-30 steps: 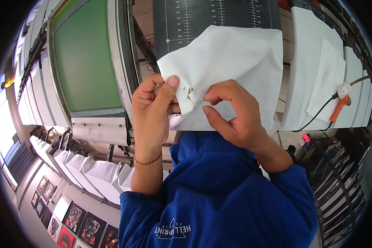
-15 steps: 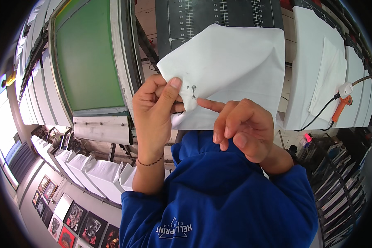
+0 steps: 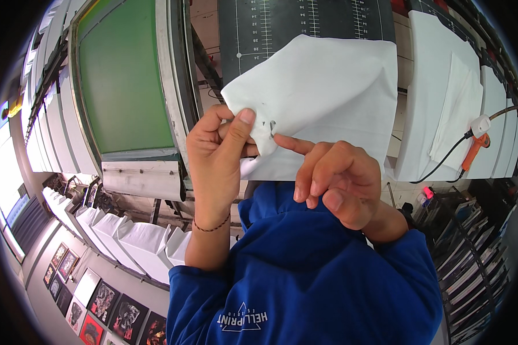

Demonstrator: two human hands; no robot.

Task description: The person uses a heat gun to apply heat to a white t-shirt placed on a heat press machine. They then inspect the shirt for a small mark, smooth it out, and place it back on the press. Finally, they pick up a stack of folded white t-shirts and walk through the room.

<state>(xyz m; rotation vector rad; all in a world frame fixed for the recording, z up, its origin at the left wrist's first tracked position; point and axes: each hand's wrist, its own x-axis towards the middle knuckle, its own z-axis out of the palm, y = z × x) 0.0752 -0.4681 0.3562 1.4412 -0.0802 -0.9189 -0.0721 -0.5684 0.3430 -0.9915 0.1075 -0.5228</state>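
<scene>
As L hand (image 3: pixel 217 150) pinches cloth (image 3: pixel 322 75), R hand (image 3: pixel 348 178) pointing — dk marks (image 3: pixel 272 126)

I register remotely that the right hand (image 3: pixel 345 178) sits lower in view than one second earlier. Its index finger (image 3: pixel 293 144), formerly bent, extends to the dark mark (image 3: pixel 272 125) on the white cloth (image 3: pixel 322 75).

Left hand (image 3: pixel 217 144) pinches white cloth (image 3: pixel 322 75); right hand (image 3: pixel 342 178) points at dark marks (image 3: pixel 272 125).

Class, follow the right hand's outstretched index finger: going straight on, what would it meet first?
The right hand would likely meet the white cloth first, near its dark marks; whether they touch now is hard to judge.
</scene>
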